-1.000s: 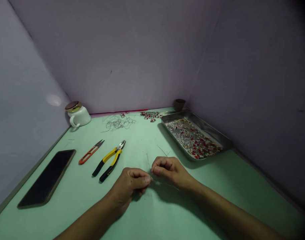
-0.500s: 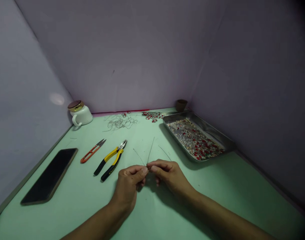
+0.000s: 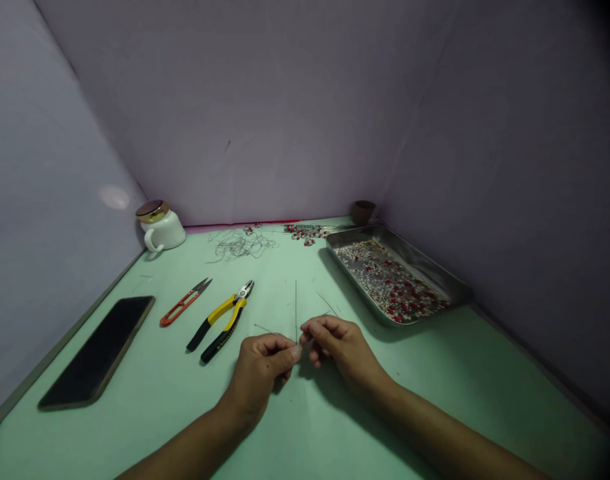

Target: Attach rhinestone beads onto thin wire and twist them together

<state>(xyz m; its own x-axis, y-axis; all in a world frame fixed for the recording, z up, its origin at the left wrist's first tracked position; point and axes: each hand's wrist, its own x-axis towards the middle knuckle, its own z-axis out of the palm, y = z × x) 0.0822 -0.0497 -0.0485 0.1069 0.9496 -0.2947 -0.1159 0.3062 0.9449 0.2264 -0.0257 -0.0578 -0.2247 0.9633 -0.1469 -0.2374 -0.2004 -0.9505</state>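
My left hand (image 3: 265, 367) is closed in a pinch on a thin wire (image 3: 295, 303), which stands up from the fingertips. A second strand (image 3: 263, 328) juts out to the left above the same hand. Just to the right, my right hand (image 3: 337, 343) has its thumb and forefinger pressed together near the wire, a small gap from the left fingertips. What those fingers hold, if anything, is too small to make out. Beyond my right hand, a short piece of thin wire (image 3: 329, 304) shows on the green tabletop (image 3: 305, 433).
Pliers (image 3: 223, 320), orange thread snips (image 3: 185, 303) and a phone (image 3: 99, 352) lie on the left. A metal tray (image 3: 355, 283) of beads stands right. Behind are tangled wire (image 3: 241, 245), red beaded stems (image 3: 307, 233), a lidded white mug (image 3: 165, 230) and a brown pot (image 3: 363, 212).
My hands have come slightly apart; earlier their fingertips met. The upright wire has turned from a rightward slant to vertical, and the left strand has tipped lower.
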